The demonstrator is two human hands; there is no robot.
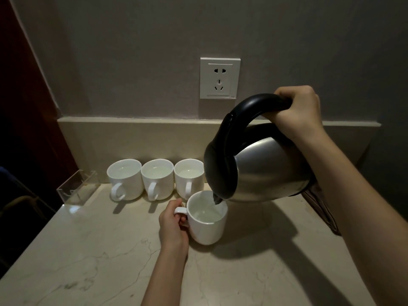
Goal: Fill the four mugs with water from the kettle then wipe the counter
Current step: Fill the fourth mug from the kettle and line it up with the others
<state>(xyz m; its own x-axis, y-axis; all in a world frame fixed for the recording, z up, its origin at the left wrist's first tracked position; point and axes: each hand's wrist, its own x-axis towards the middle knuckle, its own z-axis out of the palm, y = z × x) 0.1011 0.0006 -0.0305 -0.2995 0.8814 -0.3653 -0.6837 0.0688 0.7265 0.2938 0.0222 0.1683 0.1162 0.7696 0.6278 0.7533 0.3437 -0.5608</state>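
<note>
My right hand grips the black handle of a steel kettle, tilted with its spout down over a white mug. Water shows inside that mug. My left hand holds this mug by its handle, on the marble counter. Three more white mugs stand in a row against the back ledge: the left mug, the middle mug and the right mug. All three hold water, handles facing me.
A clear acrylic holder sits at the counter's back left corner. A white wall socket is above the ledge. A dark cloth lies on the counter's right side, partly behind my right arm.
</note>
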